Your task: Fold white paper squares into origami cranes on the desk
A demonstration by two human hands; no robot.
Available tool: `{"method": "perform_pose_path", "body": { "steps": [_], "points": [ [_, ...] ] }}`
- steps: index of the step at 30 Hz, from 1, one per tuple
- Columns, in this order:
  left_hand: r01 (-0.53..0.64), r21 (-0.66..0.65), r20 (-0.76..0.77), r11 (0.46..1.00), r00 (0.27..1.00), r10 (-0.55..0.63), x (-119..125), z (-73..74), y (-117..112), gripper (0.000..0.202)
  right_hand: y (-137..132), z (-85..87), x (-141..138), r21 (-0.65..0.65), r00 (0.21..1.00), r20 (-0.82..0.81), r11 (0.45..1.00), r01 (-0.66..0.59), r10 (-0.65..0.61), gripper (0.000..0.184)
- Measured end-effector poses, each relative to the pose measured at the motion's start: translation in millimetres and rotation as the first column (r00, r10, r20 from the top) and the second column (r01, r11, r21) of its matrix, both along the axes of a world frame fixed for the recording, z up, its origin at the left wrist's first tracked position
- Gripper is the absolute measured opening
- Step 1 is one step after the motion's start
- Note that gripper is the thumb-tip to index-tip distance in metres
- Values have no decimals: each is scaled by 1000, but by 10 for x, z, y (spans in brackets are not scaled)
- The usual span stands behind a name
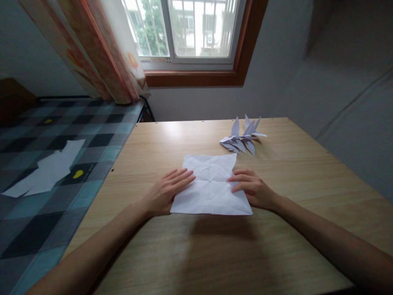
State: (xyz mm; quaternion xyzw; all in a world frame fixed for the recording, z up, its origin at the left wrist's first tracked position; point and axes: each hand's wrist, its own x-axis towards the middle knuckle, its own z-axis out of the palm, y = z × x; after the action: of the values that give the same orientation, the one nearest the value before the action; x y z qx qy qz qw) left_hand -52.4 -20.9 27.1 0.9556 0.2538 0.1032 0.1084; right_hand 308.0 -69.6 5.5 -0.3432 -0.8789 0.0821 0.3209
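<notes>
A square sheet of white paper (211, 196), marked with crossing and diagonal creases, is spread out in front of me. Its near edge seems lifted off the wooden table, and the far right corner curls up. My left hand (168, 190) holds the left edge, with its fingers stretched over the top and its thumb out of sight below. At the right edge, my right hand (253, 188) grips the paper with fingertips on top; its thumb is hidden. Beyond the sheet sit several folded white paper cranes (244, 137), bunched together with their pointed wings up.
The light wooden table (147, 262) reaches back toward a window (199, 32) with a brown frame. To the left, a bed with a checked cover (30, 229) holds loose white paper pieces (52, 172). A patterned curtain (101, 53) hangs beside the window.
</notes>
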Motion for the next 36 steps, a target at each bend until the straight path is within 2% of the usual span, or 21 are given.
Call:
{"method": "perform_pose_path", "body": {
  "steps": [2,4,7,10,13,16,18,20,21,23,24,25,28,30,33,36],
  "points": [
    [-7,-23,-108,1000,994,4,18,39,11,73,9,0,10,-38,991,131,998,47,-42,27],
    [-6,-54,-177,999,984,-3,36,77,24,77,29,31,6,-66,969,239,995,76,-58,47],
    [8,-80,-203,997,979,-24,32,92,28,74,63,61,1,-157,943,332,987,31,23,66],
    [12,-76,-148,997,989,-23,-20,38,17,62,78,33,9,-196,953,298,981,8,52,55],
    [-14,-76,16,997,1000,15,-70,-16,-14,44,55,9,5,-186,991,130,982,33,-8,36],
    [-128,-125,175,984,973,149,-62,0,-67,30,6,47,-56,-259,997,-44,964,56,-70,22],
    [-243,-171,196,955,941,274,-30,26,-94,34,-22,78,-129,-361,975,-112,922,141,-193,20],
    [-369,-188,202,910,892,403,2,29,-99,41,-26,75,-203,-476,913,-168,842,255,-371,21],
    [-452,-177,222,874,847,483,16,21,-94,39,-16,58,-231,-525,874,-196,800,290,-445,28],
    [-619,-108,306,778,724,619,43,2,-76,34,32,9,-257,-578,805,-252,751,320,-537,54],
    [-679,-55,358,732,671,649,61,2,-66,40,68,-10,-256,-578,782,-272,745,333,-561,66],
    [-703,8,393,711,656,644,87,14,-57,51,110,-16,-250,-564,763,-285,745,356,-580,75],
    [-648,172,375,742,739,559,230,109,-26,73,243,73,-261,-430,736,-295,772,468,-610,87],
    [-544,243,270,804,833,482,376,164,12,81,316,185,-355,-265,814,-249,845,465,-525,89],
    [-328,229,43,916,944,327,598,127,99,81,395,263,-653,-124,953,-79,951,282,-292,91],
    [-253,125,-163,959,949,271,733,-11,181,75,461,155,-984,-175,991,75,977,125,-113,96]
  ]
}}
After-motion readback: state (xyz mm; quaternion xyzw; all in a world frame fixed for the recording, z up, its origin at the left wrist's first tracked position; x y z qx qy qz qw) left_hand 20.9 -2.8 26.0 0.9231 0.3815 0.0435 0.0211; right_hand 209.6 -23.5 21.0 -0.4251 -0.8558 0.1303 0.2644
